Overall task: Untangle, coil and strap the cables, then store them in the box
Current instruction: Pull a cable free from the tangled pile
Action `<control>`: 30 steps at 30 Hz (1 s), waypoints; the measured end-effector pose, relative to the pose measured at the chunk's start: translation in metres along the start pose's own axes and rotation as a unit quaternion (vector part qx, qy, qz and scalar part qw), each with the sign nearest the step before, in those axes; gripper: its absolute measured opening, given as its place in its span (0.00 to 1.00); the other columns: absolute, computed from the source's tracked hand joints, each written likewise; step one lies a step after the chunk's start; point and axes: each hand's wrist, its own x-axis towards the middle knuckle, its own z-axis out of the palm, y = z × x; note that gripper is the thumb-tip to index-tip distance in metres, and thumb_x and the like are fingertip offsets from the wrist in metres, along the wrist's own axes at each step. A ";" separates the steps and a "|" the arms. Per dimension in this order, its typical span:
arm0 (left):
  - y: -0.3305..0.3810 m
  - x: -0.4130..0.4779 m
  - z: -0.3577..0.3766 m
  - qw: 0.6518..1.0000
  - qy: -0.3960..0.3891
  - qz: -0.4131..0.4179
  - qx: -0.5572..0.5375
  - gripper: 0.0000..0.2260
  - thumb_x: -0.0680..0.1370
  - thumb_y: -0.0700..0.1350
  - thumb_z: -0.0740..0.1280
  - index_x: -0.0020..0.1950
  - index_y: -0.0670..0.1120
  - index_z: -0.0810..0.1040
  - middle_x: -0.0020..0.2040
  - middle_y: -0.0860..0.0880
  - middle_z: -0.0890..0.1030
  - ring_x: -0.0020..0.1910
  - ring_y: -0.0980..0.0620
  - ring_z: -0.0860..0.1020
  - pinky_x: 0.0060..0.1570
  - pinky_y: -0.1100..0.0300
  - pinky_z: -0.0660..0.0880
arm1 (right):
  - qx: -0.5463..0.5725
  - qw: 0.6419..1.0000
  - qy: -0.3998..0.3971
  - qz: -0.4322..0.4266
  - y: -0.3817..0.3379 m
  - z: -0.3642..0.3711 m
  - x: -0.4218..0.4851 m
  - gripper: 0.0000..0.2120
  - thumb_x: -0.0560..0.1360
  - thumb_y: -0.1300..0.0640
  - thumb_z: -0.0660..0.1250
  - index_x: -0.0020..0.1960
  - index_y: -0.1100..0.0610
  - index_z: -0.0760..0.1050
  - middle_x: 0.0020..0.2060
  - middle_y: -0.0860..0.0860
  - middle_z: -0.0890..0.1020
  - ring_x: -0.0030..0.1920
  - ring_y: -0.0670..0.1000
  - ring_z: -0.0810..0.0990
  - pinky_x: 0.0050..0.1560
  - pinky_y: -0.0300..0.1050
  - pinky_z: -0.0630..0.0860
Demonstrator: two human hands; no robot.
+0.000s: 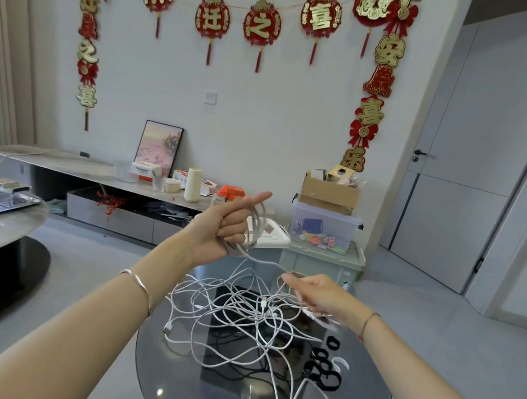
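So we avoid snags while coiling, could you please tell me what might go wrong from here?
The strand from the coil in the left hand runs through the right hand into the tangle; pulling may tighten knots. Dragged loops might also sweep the black straps off the glass table.

My left fingers (236, 225) cover the near side of the coil (261, 225). My right fingers (305, 298) are blurred where they pinch the white tangle (244, 311). That tangle and the surface (177, 385) run off the bottom edge.
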 end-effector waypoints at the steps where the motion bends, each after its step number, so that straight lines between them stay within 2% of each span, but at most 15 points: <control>1: -0.002 -0.002 -0.002 0.999 -0.020 -0.025 0.027 0.15 0.78 0.45 0.58 0.57 0.44 0.82 0.24 0.54 0.52 0.20 0.57 0.50 0.18 0.68 0.55 | -0.007 0.999 0.032 0.010 0.003 -0.006 0.001 0.26 0.63 0.31 0.68 0.28 0.52 0.64 0.23 0.48 0.61 0.23 0.47 0.57 0.28 0.37 0.58; 4: -0.011 -0.005 -0.006 0.976 -0.071 -0.122 0.169 0.15 0.77 0.46 0.59 0.48 0.44 0.85 0.22 0.55 0.55 0.21 0.57 0.50 0.19 0.68 0.55 | 0.029 0.997 0.070 0.020 0.003 -0.024 0.007 0.23 0.65 0.38 0.72 0.34 0.54 0.66 0.23 0.48 0.61 0.22 0.46 0.56 0.24 0.35 0.55; 6: -0.020 -0.007 -0.006 0.932 -0.118 -0.200 0.278 0.15 0.79 0.46 0.57 0.53 0.44 0.83 0.22 0.55 0.56 0.21 0.57 0.51 0.21 0.68 0.54 | 0.010 0.998 0.067 0.015 -0.004 -0.031 0.010 0.19 0.67 0.44 0.75 0.33 0.53 0.67 0.23 0.47 0.63 0.22 0.45 0.57 0.23 0.35 0.55; 8: -0.033 -0.006 -0.005 0.868 -0.146 -0.263 0.395 0.16 0.81 0.44 0.55 0.64 0.45 0.78 0.23 0.56 0.58 0.21 0.58 0.53 0.22 0.67 0.54 | -0.021 0.997 0.074 0.002 -0.014 -0.032 0.015 0.17 0.68 0.51 0.76 0.33 0.53 0.68 0.23 0.47 0.65 0.22 0.44 0.59 0.24 0.36 0.56; 10: -0.046 -0.004 -0.003 0.811 -0.128 -0.286 0.495 0.17 0.82 0.42 0.54 0.67 0.50 0.74 0.23 0.55 0.58 0.22 0.57 0.55 0.25 0.66 0.53 | -0.052 0.995 0.088 -0.021 -0.026 -0.028 0.019 0.15 0.69 0.55 0.75 0.32 0.53 0.69 0.21 0.45 0.67 0.21 0.43 0.61 0.23 0.35 0.59; 11: -0.051 -0.003 -0.002 0.798 -0.109 -0.280 0.522 0.15 0.82 0.44 0.53 0.65 0.52 0.74 0.24 0.55 0.59 0.23 0.56 0.55 0.27 0.65 0.54 | -0.066 0.992 0.099 -0.037 -0.032 -0.025 0.020 0.14 0.70 0.57 0.74 0.33 0.53 0.70 0.20 0.43 0.68 0.19 0.41 0.63 0.22 0.33 0.61; 12: -0.055 -0.002 -0.002 0.803 -0.087 -0.264 0.528 0.12 0.83 0.48 0.52 0.61 0.53 0.73 0.24 0.55 0.60 0.24 0.56 0.55 0.28 0.64 0.54 | -0.072 0.990 0.108 -0.053 -0.038 -0.022 0.020 0.13 0.71 0.58 0.73 0.33 0.54 0.70 0.18 0.42 0.69 0.18 0.39 0.64 0.20 0.31 0.62; 13: -0.058 0.000 -0.004 0.822 -0.055 -0.237 0.515 0.12 0.84 0.53 0.50 0.59 0.53 0.71 0.24 0.55 0.62 0.24 0.56 0.56 0.28 0.64 0.55 | -0.066 0.989 0.116 -0.066 -0.043 -0.018 0.020 0.11 0.72 0.58 0.71 0.35 0.54 0.71 0.19 0.41 0.70 0.17 0.39 0.65 0.20 0.29 0.62; 15: -0.060 0.007 -0.010 0.871 0.039 -0.164 0.461 0.21 0.82 0.60 0.43 0.66 0.52 0.66 0.29 0.53 0.68 0.24 0.57 0.58 0.27 0.64 0.58 | -0.037 0.989 0.120 -0.084 -0.051 -0.008 0.016 0.05 0.75 0.58 0.67 0.40 0.54 0.74 0.23 0.43 0.72 0.18 0.38 0.65 0.21 0.29 0.62; 16: -0.060 0.011 -0.014 0.889 0.082 -0.130 0.432 0.25 0.82 0.61 0.42 0.72 0.50 0.63 0.33 0.51 0.71 0.24 0.57 0.59 0.27 0.63 0.59 | -0.036 0.987 0.118 -0.100 -0.054 -0.002 0.012 0.04 0.76 0.58 0.65 0.43 0.54 0.75 0.25 0.44 0.73 0.19 0.38 0.66 0.22 0.30 0.63; 18: -0.061 0.020 -0.018 0.919 0.126 -0.092 0.362 0.29 0.81 0.62 0.42 0.76 0.46 0.60 0.40 0.47 0.72 0.25 0.56 0.61 0.29 0.62 0.59 | -0.063 0.980 0.111 -0.150 -0.056 0.014 0.007 0.03 0.78 0.59 0.62 0.47 0.53 0.74 0.29 0.44 0.76 0.25 0.40 0.71 0.28 0.31 0.67; 21: -0.062 0.030 -0.016 0.960 0.160 -0.053 0.222 0.25 0.82 0.61 0.48 0.71 0.48 0.66 0.37 0.49 0.71 0.21 0.58 0.63 0.26 0.63 0.60 | -0.087 0.971 0.096 -0.202 -0.049 0.035 0.002 0.07 0.79 0.61 0.60 0.54 0.52 0.73 0.33 0.43 0.77 0.34 0.44 0.76 0.39 0.36 0.73; 25: -0.057 0.036 -0.013 0.969 0.214 -0.010 0.118 0.09 0.81 0.52 0.61 0.53 0.47 0.73 0.35 0.51 0.71 0.21 0.59 0.68 0.21 0.67 0.65 | -0.119 0.967 0.078 -0.210 -0.036 0.048 -0.002 0.17 0.81 0.59 0.56 0.68 0.46 0.66 0.40 0.44 0.79 0.31 0.39 0.73 0.35 0.36 0.69; 27: -0.055 0.037 -0.014 0.971 0.231 0.018 0.051 0.05 0.81 0.46 0.62 0.50 0.47 0.75 0.37 0.50 0.75 0.24 0.58 0.72 0.21 0.67 0.69 | -0.157 0.960 0.073 -0.220 -0.032 0.053 -0.006 0.20 0.81 0.59 0.55 0.70 0.43 0.61 0.41 0.43 0.78 0.31 0.40 0.74 0.36 0.36 0.69; 30: -0.044 0.036 -0.014 0.963 0.251 0.056 -0.082 0.08 0.82 0.45 0.61 0.44 0.44 0.73 0.31 0.49 0.77 0.26 0.55 0.77 0.25 0.66 0.75 | -0.216 0.942 0.091 -0.240 -0.021 0.057 -0.007 0.12 0.81 0.54 0.55 0.64 0.46 0.64 0.35 0.44 0.77 0.32 0.43 0.73 0.35 0.40 0.69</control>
